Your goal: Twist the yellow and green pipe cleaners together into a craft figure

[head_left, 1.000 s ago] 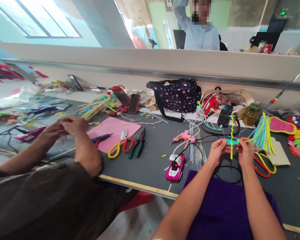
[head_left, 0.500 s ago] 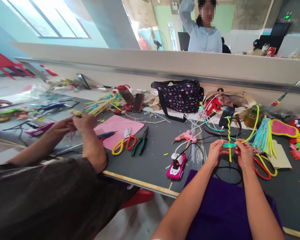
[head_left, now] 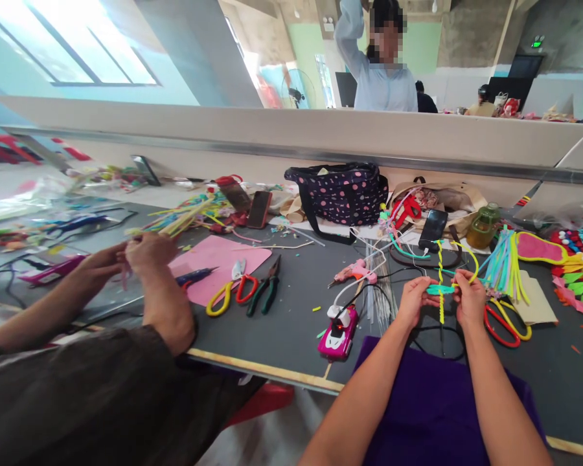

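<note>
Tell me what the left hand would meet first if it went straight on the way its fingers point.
Probably the right hand: the left hand points across the teal pipe cleaner both pinch, though depth is unclear.

Yellow pipe cleaner (head_left: 468, 264) now bent into a low loop, hands slightly lower

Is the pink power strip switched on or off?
On: a red light glows on the pink power strip, and a white plug sits in it.

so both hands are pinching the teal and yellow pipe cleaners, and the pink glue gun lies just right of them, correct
Not quite. In the head view the left hand and right hand do pinch the pipe cleaners, but the pink glue gun lies to their left, not their right.
</note>
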Action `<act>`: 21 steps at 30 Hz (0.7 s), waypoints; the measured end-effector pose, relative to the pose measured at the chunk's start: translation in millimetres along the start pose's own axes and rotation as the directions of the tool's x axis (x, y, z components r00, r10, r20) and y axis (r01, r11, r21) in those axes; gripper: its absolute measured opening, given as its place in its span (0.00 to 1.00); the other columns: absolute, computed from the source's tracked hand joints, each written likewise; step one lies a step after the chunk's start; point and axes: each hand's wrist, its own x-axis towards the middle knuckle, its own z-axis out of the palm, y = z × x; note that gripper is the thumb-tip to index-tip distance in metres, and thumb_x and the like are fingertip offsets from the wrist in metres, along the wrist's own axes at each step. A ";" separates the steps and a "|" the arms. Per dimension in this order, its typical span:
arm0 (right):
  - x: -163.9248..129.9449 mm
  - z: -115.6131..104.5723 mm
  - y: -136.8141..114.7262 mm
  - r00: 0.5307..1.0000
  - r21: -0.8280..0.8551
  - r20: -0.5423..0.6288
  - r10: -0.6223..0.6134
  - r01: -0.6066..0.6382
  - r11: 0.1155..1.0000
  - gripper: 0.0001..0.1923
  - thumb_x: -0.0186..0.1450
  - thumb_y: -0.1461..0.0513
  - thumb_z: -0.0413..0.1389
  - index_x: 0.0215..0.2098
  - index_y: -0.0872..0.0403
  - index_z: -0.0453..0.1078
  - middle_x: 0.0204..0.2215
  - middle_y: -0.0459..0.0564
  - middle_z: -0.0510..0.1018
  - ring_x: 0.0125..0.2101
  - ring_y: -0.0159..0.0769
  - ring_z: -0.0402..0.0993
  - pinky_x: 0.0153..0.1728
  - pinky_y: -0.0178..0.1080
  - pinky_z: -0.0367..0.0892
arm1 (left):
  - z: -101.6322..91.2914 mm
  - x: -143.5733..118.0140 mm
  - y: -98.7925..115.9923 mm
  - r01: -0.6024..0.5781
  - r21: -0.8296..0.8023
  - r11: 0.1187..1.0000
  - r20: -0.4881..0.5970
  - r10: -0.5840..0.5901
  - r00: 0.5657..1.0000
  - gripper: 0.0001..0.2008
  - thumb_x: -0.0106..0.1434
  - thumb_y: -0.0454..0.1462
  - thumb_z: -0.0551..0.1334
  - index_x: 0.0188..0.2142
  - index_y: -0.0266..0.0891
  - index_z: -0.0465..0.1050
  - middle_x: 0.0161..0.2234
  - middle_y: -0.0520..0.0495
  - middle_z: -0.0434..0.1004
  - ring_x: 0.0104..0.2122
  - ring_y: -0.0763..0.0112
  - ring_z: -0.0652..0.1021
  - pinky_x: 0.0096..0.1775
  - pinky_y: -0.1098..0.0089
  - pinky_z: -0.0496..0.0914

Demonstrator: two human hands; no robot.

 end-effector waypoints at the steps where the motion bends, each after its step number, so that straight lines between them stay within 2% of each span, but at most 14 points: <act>1: -0.7 0.6 0.6 1.000 0.002 0.012 0.012 -0.012 1.000 0.20 0.47 0.54 0.66 0.34 0.56 0.71 0.20 0.42 0.74 0.14 0.23 0.60 0.11 0.26 0.50 | 0.0 0.0 0.1 0.000 0.003 1.000 0.007 0.000 1.000 0.22 0.52 0.51 0.65 0.34 0.32 0.72 0.23 0.43 0.78 0.21 0.65 0.78 0.23 0.71 0.71; 6: -2.7 3.1 2.1 1.000 0.029 0.010 0.022 -0.023 0.999 0.18 0.47 0.55 0.66 0.31 0.56 0.70 0.19 0.41 0.73 0.14 0.22 0.59 0.11 0.26 0.50 | 1.8 -1.5 2.1 -0.017 0.014 1.000 0.037 0.016 0.999 0.22 0.55 0.51 0.63 0.36 0.33 0.71 0.26 0.43 0.78 0.22 0.66 0.79 0.23 0.72 0.71; 10: -4.3 4.1 -1.3 1.000 0.050 -0.007 0.001 -0.001 0.999 0.17 0.48 0.55 0.66 0.30 0.55 0.69 0.19 0.40 0.72 0.14 0.22 0.60 0.11 0.26 0.50 | 4.6 -5.3 4.5 0.021 0.017 1.000 0.151 -0.023 0.988 0.22 0.53 0.49 0.66 0.40 0.35 0.68 0.31 0.42 0.79 0.25 0.65 0.80 0.26 0.71 0.72; 14: -5.8 4.2 -5.8 1.000 0.049 0.006 -0.007 0.007 0.999 0.16 0.49 0.55 0.65 0.30 0.55 0.69 0.19 0.40 0.72 0.13 0.22 0.58 0.11 0.26 0.49 | 5.8 -6.2 3.4 0.043 0.042 0.998 0.205 -0.050 0.977 0.25 0.51 0.48 0.68 0.42 0.36 0.67 0.29 0.45 0.78 0.23 0.66 0.79 0.26 0.70 0.72; 16: -5.9 3.9 -7.4 1.000 0.051 0.010 -0.005 0.005 0.999 0.16 0.49 0.55 0.65 0.30 0.55 0.69 0.19 0.40 0.72 0.13 0.21 0.58 0.11 0.26 0.50 | 3.9 -4.3 1.6 0.007 0.085 0.996 0.150 -0.020 0.988 0.24 0.52 0.49 0.66 0.42 0.36 0.67 0.29 0.46 0.76 0.24 0.68 0.78 0.26 0.71 0.71; 18: -5.5 3.4 -8.3 1.000 0.064 0.013 0.002 -0.003 0.998 0.16 0.49 0.56 0.65 0.30 0.55 0.69 0.19 0.40 0.72 0.13 0.21 0.58 0.11 0.25 0.50 | -0.3 -1.8 -0.6 -0.074 0.167 0.983 0.003 0.075 0.997 0.22 0.55 0.49 0.64 0.43 0.37 0.68 0.33 0.45 0.75 0.28 0.68 0.77 0.27 0.71 0.71; 19: -5.3 3.2 -8.6 1.000 0.072 0.014 0.007 -0.008 0.997 0.16 0.49 0.56 0.65 0.30 0.55 0.69 0.19 0.40 0.72 0.13 0.21 0.58 0.11 0.25 0.50 | -2.9 -0.8 -1.4 -0.124 0.234 0.964 -0.094 0.150 0.984 0.20 0.56 0.47 0.63 0.44 0.38 0.68 0.36 0.44 0.75 0.31 0.68 0.77 0.30 0.70 0.71; 21: -4.9 2.8 -8.8 1.000 0.086 0.013 0.013 -0.014 0.996 0.16 0.48 0.56 0.65 0.31 0.55 0.69 0.19 0.40 0.72 0.14 0.21 0.58 0.11 0.25 0.50 | -7.5 -0.3 -2.3 -0.196 0.431 0.881 -0.249 0.325 0.912 0.18 0.57 0.42 0.62 0.46 0.40 0.66 0.44 0.42 0.71 0.42 0.64 0.74 0.39 0.66 0.70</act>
